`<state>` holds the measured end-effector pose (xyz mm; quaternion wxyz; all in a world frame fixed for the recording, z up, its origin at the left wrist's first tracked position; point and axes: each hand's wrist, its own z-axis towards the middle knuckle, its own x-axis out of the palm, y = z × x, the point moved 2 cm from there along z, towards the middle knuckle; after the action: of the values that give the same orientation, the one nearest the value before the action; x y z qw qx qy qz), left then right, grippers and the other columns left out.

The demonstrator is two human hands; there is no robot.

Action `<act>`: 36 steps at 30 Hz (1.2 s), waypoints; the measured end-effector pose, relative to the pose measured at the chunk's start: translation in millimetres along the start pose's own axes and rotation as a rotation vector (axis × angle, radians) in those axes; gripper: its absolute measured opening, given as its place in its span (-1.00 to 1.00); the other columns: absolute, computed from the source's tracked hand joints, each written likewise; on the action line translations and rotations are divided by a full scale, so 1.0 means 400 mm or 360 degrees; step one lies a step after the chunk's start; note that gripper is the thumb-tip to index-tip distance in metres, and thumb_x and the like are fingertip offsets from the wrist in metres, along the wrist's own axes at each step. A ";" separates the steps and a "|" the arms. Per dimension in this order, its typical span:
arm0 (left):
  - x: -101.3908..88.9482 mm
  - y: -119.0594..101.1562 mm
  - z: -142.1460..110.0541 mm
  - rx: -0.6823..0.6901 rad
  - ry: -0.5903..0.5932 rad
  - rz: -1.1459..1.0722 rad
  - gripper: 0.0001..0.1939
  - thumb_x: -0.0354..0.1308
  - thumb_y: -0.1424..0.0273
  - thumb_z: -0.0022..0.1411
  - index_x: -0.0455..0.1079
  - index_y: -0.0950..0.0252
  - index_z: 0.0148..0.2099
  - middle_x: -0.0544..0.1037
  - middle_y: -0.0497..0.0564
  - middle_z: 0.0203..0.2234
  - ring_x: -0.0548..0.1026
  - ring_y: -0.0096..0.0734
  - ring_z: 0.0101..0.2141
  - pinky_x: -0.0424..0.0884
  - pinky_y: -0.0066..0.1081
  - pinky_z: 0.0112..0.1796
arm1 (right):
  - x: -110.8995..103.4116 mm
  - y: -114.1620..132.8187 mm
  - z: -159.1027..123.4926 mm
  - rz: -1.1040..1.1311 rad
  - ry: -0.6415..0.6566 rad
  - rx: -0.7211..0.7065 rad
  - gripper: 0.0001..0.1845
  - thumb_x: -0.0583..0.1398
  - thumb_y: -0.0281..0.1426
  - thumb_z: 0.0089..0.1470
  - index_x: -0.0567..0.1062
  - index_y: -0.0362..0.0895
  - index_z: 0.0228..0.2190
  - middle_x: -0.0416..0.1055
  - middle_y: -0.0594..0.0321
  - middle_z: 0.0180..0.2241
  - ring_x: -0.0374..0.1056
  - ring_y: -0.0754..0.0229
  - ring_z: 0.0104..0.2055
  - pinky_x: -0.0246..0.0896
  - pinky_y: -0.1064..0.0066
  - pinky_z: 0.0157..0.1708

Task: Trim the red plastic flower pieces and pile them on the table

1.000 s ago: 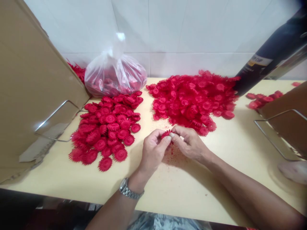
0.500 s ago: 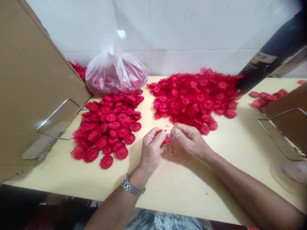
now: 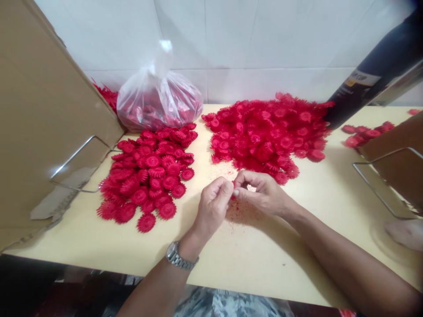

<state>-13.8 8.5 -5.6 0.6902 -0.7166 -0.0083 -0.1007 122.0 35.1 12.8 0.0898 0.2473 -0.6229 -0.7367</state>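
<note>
My left hand (image 3: 214, 200), with a metal watch (image 3: 180, 256) on its wrist, is closed around a small red toothed disc (image 3: 234, 190). Most of that disc is hidden by the fingers. Thumb and forefinger of my right hand (image 3: 261, 191) pinch at its right side, the two hands meeting over the table. Left of them lies a heap of red toothed discs (image 3: 152, 161), flower-like with serrated rims. Behind my right hand spreads a larger pile of similar red pieces (image 3: 264, 132). Red crumbs (image 3: 243, 213) are scattered under my hands.
A tied clear plastic bag (image 3: 160, 103) of red pieces stands by the wall. Cardboard (image 3: 42, 114) with a wire handle (image 3: 74, 163) rises at left. At right are a dark printed box (image 3: 360, 83), a wire frame (image 3: 373, 187) and a few red pieces (image 3: 366, 132) on the pale table (image 3: 251, 268).
My right hand has moved slightly left, from beside the red disc to pinching it. My left hand has turned a little, hiding more of the disc.
</note>
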 end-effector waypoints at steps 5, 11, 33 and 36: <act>-0.005 0.002 0.003 0.0025 0.0008 -0.0023 -0.77 0.08 0.29 0.17 0.25 0.29 -0.47 0.20 -0.16 -0.70 0.17 -0.59 -0.63 0.08 -0.50 -0.56 | -0.019 -0.005 0.000 -0.0052 -0.0172 -0.0073 -0.82 0.15 -0.35 0.05 0.36 -0.18 -0.53 0.31 0.28 -0.55 0.22 0.29 -0.48 0.11 0.42 -0.47; -0.002 0.019 0.000 0.0135 -0.0204 -0.0105 -0.78 0.09 0.36 0.16 0.25 0.30 -0.51 0.25 -0.15 -0.68 0.19 -0.60 -0.63 0.11 -0.51 -0.56 | -0.006 -0.006 -0.002 -0.0147 -0.0460 -0.0095 -0.82 0.11 -0.38 0.05 0.28 -0.15 -0.55 0.14 0.37 -0.62 0.06 0.36 -0.57 -0.03 0.48 -0.59; -0.001 -0.001 0.004 0.0042 -0.0001 -0.0019 -0.84 0.06 0.35 0.17 0.34 0.32 -0.40 0.33 -0.13 -0.64 0.28 -0.59 -0.58 0.18 -0.53 -0.51 | -0.094 0.039 -0.003 -0.0819 -0.0448 -0.0472 -0.90 0.17 -0.36 0.04 0.44 -0.14 -0.39 0.36 0.22 -0.43 0.26 0.27 -0.43 0.20 0.41 -0.44; 0.000 0.005 0.003 0.0000 0.0020 0.0031 -0.87 0.08 0.36 0.16 0.32 0.31 -0.39 0.31 -0.14 -0.63 0.26 -0.60 -0.58 0.16 -0.53 -0.53 | -0.024 0.025 0.001 -0.0314 -0.0146 -0.0168 -0.88 0.18 -0.36 0.04 0.38 -0.15 -0.45 0.32 0.30 -0.51 0.22 0.32 -0.49 0.16 0.46 -0.50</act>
<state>-13.4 9.8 -7.5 0.6912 -0.7160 0.0030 -0.0983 128.5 37.6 25.0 0.0014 0.2684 -0.5593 -0.7843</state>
